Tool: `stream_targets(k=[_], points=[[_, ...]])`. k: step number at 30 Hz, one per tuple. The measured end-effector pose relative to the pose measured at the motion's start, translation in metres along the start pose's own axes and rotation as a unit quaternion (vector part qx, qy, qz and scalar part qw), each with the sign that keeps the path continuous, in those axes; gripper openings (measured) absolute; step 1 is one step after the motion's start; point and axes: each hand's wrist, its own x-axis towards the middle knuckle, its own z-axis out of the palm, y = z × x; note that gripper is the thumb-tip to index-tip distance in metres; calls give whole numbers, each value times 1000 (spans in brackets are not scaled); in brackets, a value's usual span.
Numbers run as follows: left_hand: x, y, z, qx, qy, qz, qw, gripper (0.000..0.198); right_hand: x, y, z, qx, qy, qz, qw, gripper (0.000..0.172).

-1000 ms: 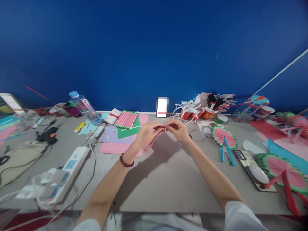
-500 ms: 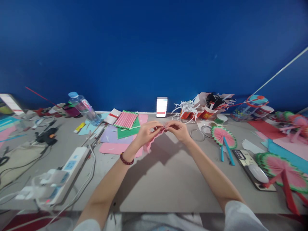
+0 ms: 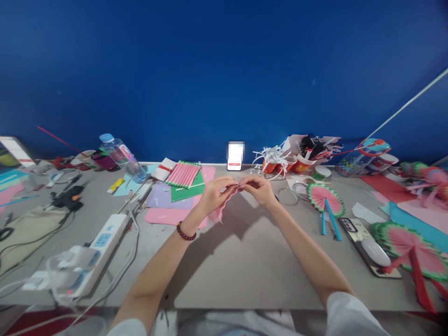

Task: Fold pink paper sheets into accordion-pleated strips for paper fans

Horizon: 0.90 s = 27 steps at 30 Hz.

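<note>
Above the middle of the desk, both hands meet at a strip of pink paper (image 3: 220, 212), which hangs down below the left palm with a wavy edge. My left hand (image 3: 216, 192), with a dark red bead bracelet (image 3: 185, 231) at the wrist, is closed with thumb and finger pinching the paper. My right hand (image 3: 258, 189) pinches the paper's upper end, its fingertips touching those of the left. The exact fold between the fingertips is too small to make out. Behind the left hand lies pink-and-green pleated paper (image 3: 184, 174) on a green sheet (image 3: 189, 190).
A phone (image 3: 234, 156) stands against the blue wall. Left are a bottle (image 3: 124, 158), a glue gun (image 3: 72, 198) and a power strip (image 3: 101, 254) with cables. To the right are watermelon paper fans (image 3: 325, 200), cups of paper strips (image 3: 275, 161), a phone (image 3: 353, 238) and a mouse (image 3: 375, 252).
The hanging end of the pink paper has shifted slightly right and down. My left wrist has moved a little to the right, while the right hand stays almost in place.
</note>
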Motion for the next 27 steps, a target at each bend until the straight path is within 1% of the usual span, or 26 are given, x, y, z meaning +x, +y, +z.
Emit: stream_targets(k=[7,12,17,22,27], points=[[-1,1,0,4,4,9,1000,12,0,1,0,-1,6,-8,1000,16],[-1,0,1,1,4,0,1000,13,0,2,1,-3,9,-15,1000,16],[-1,-2,3,14,22,22,999,12,-1,3,-1,-19,4,-10,1000,17],[-1,1,3,39,44,37,998,12,-2,1,-1,-19,-10,12,1000,23],[-2,1,5,43,37,37,998,13,-2,-3,1,-26,-14,14,999,30]])
